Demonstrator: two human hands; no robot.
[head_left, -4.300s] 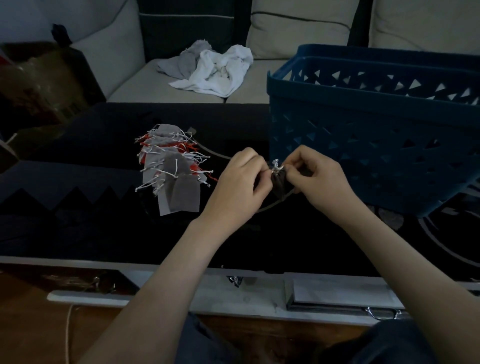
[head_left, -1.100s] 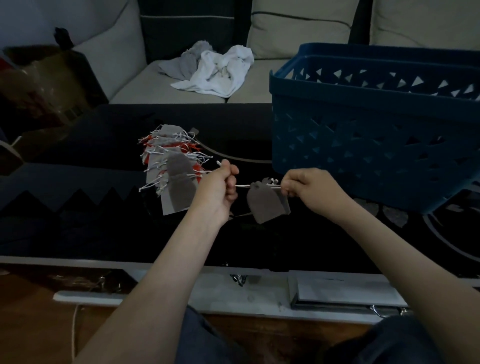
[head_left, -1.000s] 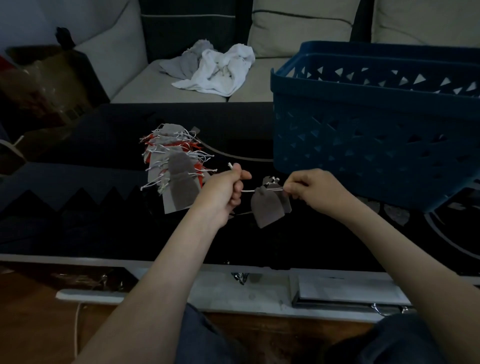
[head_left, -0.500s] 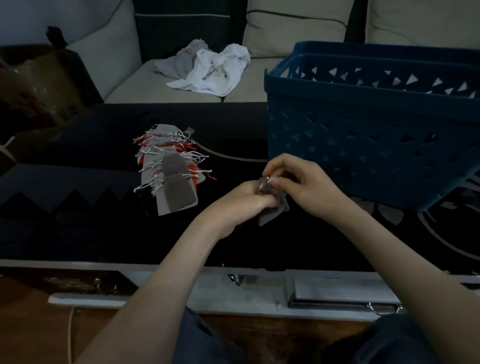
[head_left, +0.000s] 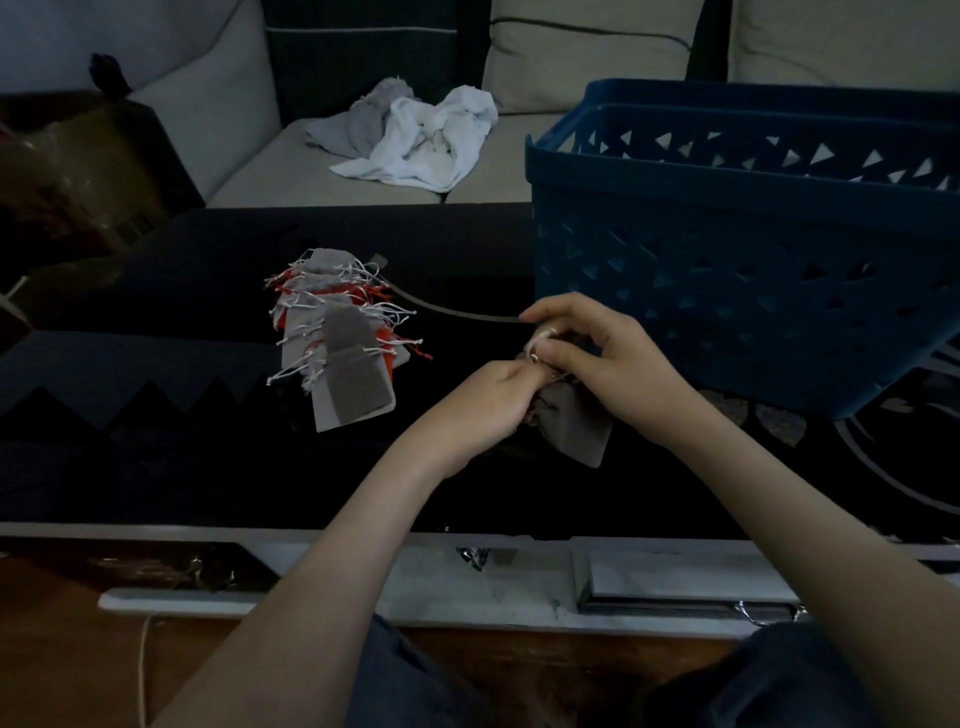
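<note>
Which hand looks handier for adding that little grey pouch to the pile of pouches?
Probably the left hand: it grips the small grey drawstring pouch and lies nearer the pile of grey and red pouches.

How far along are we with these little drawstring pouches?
Done: a pile of grey and red pouches with strings drawn lies on the black table, left of the hands.
In hand: the left hand and right hand pinch the neck of one grey pouch, working its string.
Left: that pouch is not yet on the pile. The inside of the blue basket is hidden, so I cannot tell whether more wait there.
</note>
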